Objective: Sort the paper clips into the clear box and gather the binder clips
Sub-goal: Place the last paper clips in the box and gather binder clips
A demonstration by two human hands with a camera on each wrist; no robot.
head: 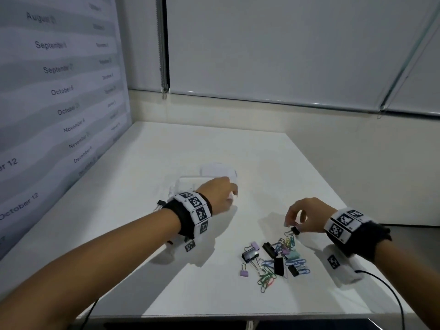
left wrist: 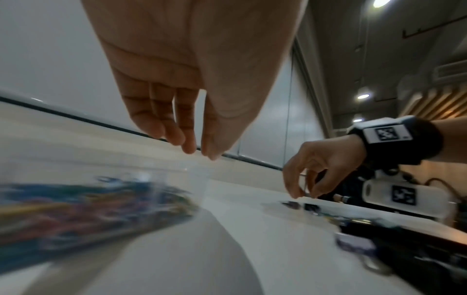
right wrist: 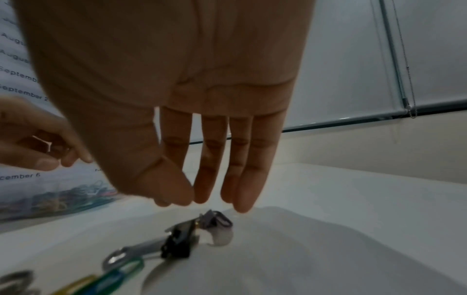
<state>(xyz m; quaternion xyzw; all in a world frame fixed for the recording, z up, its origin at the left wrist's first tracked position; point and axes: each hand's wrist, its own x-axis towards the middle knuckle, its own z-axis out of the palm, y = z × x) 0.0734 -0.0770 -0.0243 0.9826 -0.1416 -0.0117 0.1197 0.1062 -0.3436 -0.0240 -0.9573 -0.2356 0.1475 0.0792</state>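
While your hands work: both hover over the white table (head: 273, 163).
left hand (head: 220, 194): over the clear box (head: 190, 184) mid-table; fingers point down, looks like they pinch a small clip, too blurry to be sure.
right hand (head: 306, 216): fingertips pressed together, just above a black binder clip (head: 295, 231).
clip pile (head: 276, 260): paper clips and binder clips, just below your right hand, toward the near edge.

the table (head: 147, 210) is looking smooth, white and matt. beside the see-through plastic box (head: 190, 184), shiny metal clips (head: 273, 258) are lying.
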